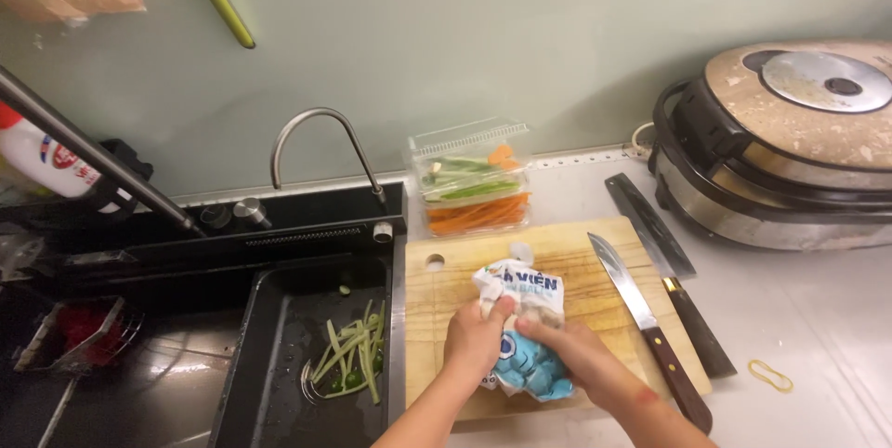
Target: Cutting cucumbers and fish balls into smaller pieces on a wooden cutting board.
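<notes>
Head view: two hands grip a plastic food bag on a wooden cutting board.

The left hand [476, 338] and right hand [569, 348] both clasp the blue-and-white bag [520, 318], its long axis running away from the person; a knife [641, 318] lies just right.

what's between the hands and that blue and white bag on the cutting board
Nothing visible: the left hand and right hand both already grip the bag directly on the cutting board.
</notes>
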